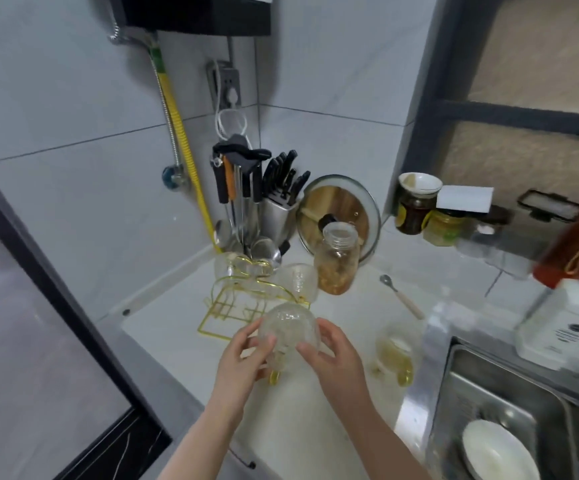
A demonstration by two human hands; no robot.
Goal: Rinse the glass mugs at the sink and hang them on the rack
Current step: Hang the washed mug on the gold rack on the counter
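Note:
I hold a clear textured glass mug (287, 325) upside down over the white counter, just in front of the gold wire rack (232, 306). My left hand (246, 358) grips its left side and my right hand (333, 355) grips its right side. The mug's yellow handle (274, 377) points down between my hands. Two glass mugs hang on the rack, one (229, 268) at the back left and one (300, 280) on the right. Another mug (397, 355) with a yellow handle stands on the counter beside the steel sink (468, 393).
A white bowl (495, 452) lies in the sink. An open glass jar (338, 261), a pot lid (340, 216), a knife block (281, 202) and hanging utensils (236, 188) fill the corner behind the rack. A spoon (402, 296) lies on the counter. Jars (416, 206) stand on the sill.

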